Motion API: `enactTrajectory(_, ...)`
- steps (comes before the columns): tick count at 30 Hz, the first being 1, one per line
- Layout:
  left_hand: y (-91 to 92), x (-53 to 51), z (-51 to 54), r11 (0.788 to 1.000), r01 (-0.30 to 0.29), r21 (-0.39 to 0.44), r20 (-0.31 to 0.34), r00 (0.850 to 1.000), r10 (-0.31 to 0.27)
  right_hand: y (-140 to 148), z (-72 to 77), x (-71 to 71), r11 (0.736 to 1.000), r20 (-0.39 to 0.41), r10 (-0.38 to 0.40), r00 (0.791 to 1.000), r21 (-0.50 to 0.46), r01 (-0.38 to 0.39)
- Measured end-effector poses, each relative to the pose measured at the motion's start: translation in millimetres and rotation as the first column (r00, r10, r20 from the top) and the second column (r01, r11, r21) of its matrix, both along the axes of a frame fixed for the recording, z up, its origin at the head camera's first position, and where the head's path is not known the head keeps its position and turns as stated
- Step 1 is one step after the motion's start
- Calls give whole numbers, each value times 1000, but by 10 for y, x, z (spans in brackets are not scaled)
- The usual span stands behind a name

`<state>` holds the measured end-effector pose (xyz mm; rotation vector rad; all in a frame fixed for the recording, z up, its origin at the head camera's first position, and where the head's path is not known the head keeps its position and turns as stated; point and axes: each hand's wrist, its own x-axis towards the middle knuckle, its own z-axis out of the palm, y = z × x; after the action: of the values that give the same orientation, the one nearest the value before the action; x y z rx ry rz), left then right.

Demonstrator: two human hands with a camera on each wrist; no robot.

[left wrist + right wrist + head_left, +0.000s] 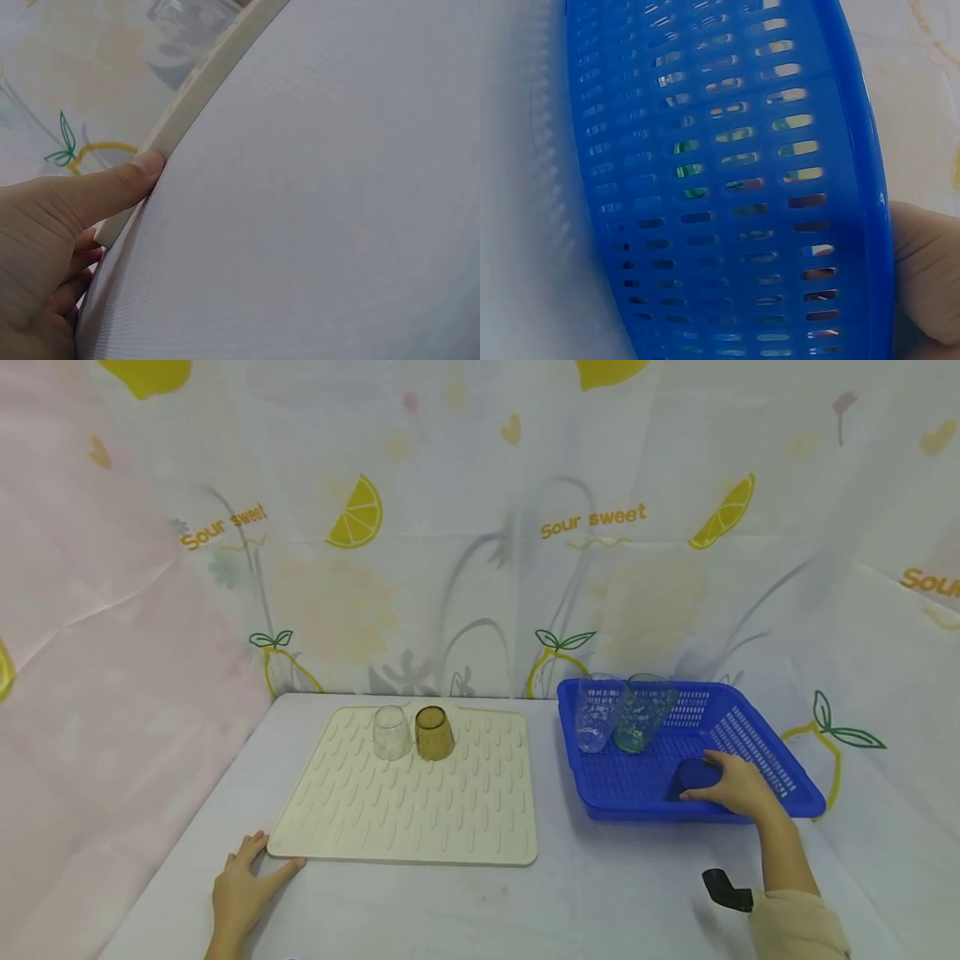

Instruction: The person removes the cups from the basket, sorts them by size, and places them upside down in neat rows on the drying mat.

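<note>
My right hand (738, 785) was grasping a dark blue cup (692, 776), my thumb on its near side and my fingers on its far side, the palm to the right of it. So the cup lay to the left of my wrist, low in the blue basket (637, 810) and just behind the near wall. Which way its long axis ran I could not tell, as my grasp and the similar blue around it hid its outline. The right hand was by far the nearer one; my left hand (243, 889) was well apart, relaxed with the fingers spread, touching the near left corner of a cream mat (405, 818) with the thumb along its front edge

Farther into the basket, toward its far left corner, a tall clear glass (597, 718) and a green-tinted glass (641, 718) stood side by side, both tilted rightward as I saw them; whether they touched I could not make out. The mat lay to the left of the basket, a strip of white table (555, 893) between them, and near its far edge it bore a short clear glass (392, 735) and an amber glass (435, 735), just beside each other. Behind everything hung a lemon-printed cloth (465, 468)
</note>
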<state>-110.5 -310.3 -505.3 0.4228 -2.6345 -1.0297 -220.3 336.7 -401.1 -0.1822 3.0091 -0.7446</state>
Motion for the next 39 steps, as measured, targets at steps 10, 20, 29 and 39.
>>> enactTrajectory(10, 6, 4, 5, 999, 2, -34, -30, 1000, -3, -65, -60, -49, 998, -64, 29, 998, -51, -33)
enactTrajectory(20, 3, -1, -12, 1000, 0, -20, -39, 999, 0, -89, -64, -138, 995, 76, 89, 993, -44, -86)
enactTrajectory(29, 16, 2, 8, 1000, -21, -16, -17, 1000, 21, -82, -47, -168, 989, 72, 128, 989, -79, -122)
enactTrajectory(39, 18, 2, -5, 1000, -13, -24, -35, 999, 12, -80, -90, -160, 951, -25, 99, 995, -293, -102)
